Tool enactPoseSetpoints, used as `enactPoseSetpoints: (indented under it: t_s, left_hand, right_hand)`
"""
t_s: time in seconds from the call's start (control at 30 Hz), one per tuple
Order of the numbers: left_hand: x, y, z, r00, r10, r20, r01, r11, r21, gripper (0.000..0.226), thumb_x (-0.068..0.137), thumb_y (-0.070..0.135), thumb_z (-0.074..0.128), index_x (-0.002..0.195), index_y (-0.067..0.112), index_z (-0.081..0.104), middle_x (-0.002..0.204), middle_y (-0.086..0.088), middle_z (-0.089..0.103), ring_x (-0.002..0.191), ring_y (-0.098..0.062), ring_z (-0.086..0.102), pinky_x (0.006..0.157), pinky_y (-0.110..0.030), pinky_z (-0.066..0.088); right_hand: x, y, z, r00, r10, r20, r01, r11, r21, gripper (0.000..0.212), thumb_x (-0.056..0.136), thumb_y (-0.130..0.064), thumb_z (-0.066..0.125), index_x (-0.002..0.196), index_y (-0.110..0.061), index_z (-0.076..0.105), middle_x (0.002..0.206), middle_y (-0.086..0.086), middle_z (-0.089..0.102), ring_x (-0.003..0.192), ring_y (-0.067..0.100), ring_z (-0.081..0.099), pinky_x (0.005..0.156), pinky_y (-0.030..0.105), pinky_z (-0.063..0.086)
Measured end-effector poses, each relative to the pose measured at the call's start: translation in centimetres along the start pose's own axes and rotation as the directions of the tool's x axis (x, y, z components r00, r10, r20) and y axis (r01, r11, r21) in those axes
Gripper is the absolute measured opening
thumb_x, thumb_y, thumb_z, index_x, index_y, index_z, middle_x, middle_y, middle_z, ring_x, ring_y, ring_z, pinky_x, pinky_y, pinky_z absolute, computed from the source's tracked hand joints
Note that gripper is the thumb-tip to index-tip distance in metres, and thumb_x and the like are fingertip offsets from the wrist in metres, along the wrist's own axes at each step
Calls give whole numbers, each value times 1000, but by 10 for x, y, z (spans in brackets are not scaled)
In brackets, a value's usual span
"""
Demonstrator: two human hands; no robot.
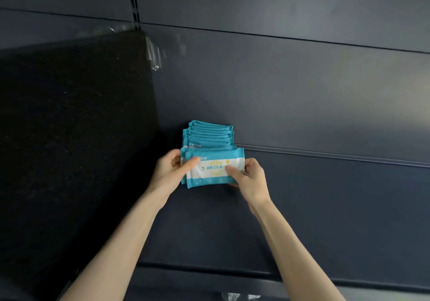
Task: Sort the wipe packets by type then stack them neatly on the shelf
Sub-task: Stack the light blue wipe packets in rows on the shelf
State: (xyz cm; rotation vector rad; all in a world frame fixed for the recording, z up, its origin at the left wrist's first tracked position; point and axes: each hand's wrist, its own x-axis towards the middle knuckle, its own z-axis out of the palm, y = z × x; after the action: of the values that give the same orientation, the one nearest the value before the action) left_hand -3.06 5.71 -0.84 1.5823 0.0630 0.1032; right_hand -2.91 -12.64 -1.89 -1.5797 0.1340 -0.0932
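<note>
The front wipe packet is a flat, soft pouch with teal bands along its top and bottom edges and a white band across the middle. At least one more packet of the same kind sits directly behind it, shifted a little to the left. They are held face-on to the camera, low over the dark blue shelf and just in front of a row of packets in the same teal. That row stands on edge against the back wall.

Both hands are clamped on the held packets. The left hand grips the left end, with the thumb across the front and the fingers curled behind. The right hand pinches the right end the same way, its thumb lying on the white band.

The white band carries blue Chinese characters over a yellow shield outline, with a small yellow mark above. The right thumb covers the last characters, and the rest look like "卫生", though the blur leaves that unsure.

A black panel closes the shelf on the left.
</note>
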Motion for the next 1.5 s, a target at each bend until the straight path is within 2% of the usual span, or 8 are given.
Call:
enactPoseSetpoints:
  t_s: [0.2,0.27,0.37,0.5,0.63,0.8,1.13,1.5]
  left_hand:
    - [30,-2,1,978,200,-61,-180,954,241,28,76,5,76,101,10,65,95,5,69,86,-6,66,63,-13,52]
    - [33,-9,0,964,257,-62,-229,928,295,28,76,10,77,101,12,65,94,7,69,85,-3,65,64,-9,49]
    - [35,-21,-3,948,313,-60,-265,880,394,33,76,23,78,104,16,63,98,6,67,90,-2,63,74,-17,51]
    - [37,-32,-9,962,271,-35,-221,846,486,59,68,21,84,119,18,55,115,1,54,102,-11,56,87,-29,48]
    - [38,-37,-12,974,222,50,-221,872,436,86,70,19,83,142,19,35,133,3,52,121,-12,50,100,-33,44]
    - [41,-37,-11,947,311,79,-308,810,500,78,77,19,77,143,23,37,131,8,56,119,-10,52,99,-33,44]
    - [41,-36,-5,938,347,16,-289,753,591,62,77,25,77,130,22,45,121,3,62,108,-24,59,83,-42,50]
    - [27,-14,-6,939,343,32,-261,647,717,71,81,26,72,140,10,38,139,-9,44,126,-26,44,98,-36,38]
  right_hand:
    - [22,3,13,988,-149,-39,130,942,-309,29,82,-18,74,87,-18,45,92,5,65,84,21,65,71,31,55]
    - [25,5,16,979,-203,-34,173,901,-398,37,81,-19,74,101,-16,43,90,0,64,84,22,62,76,41,53]
    - [25,5,15,964,-267,3,225,806,-547,63,83,-21,72,131,-18,32,81,-11,55,83,16,55,77,34,46]
    - [22,9,13,950,-299,91,292,746,-599,82,81,-23,73,146,-28,24,127,-5,48,117,16,47,93,38,46]
    - [24,10,11,927,-362,102,327,641,-694,89,78,-29,76,149,-28,21,140,-3,30,127,16,33,94,29,39]
    - [29,12,14,924,-342,173,355,593,-722,86,83,-36,70,150,-30,16,152,-5,28,132,20,39,98,41,44]
    - [36,2,16,901,-374,220,366,381,-849,73,83,-43,67,143,-19,34,145,-2,43,122,23,48,94,36,42]
    - [20,-13,11,928,-308,208,320,378,-868,74,88,-43,61,148,-21,24,150,-1,35,129,25,40,102,39,35]
